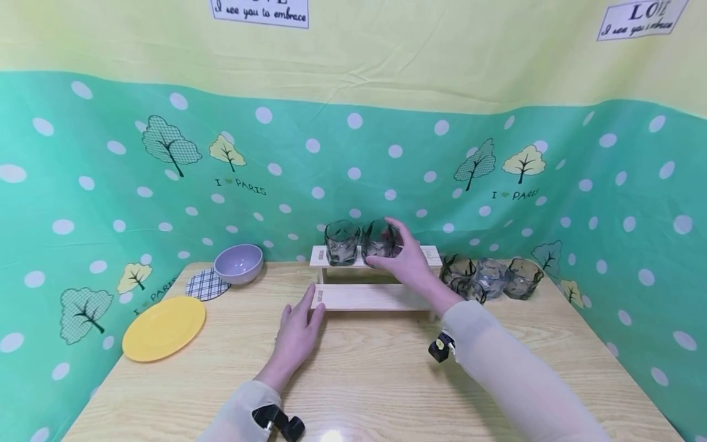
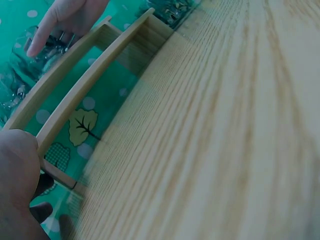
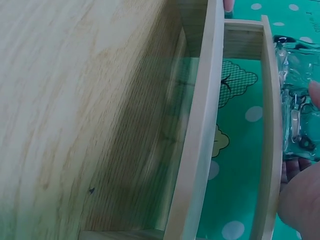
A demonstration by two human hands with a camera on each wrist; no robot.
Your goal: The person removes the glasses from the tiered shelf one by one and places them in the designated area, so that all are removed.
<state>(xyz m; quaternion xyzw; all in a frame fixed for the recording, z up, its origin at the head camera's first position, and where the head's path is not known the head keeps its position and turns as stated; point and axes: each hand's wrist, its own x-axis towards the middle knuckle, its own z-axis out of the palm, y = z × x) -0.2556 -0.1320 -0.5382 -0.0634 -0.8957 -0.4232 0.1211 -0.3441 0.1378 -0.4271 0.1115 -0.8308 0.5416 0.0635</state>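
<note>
My right hand [image 1: 405, 258] curls around a smoky glass tumbler [image 1: 380, 239] on the top step of the two-tier wooden rack [image 1: 375, 297], at the centre of the frame, just beside a second tumbler [image 1: 342, 242] to its left. My left hand [image 1: 298, 331] lies with straight fingers against the lower step's left end, holding nothing. Three more tumblers [image 1: 490, 277] cluster right of the rack on the wooden table [image 1: 375, 380]. At left are a lilac bowl [image 1: 239, 263], a checked coaster [image 1: 207, 285] and a yellow plate [image 1: 163, 327].
</note>
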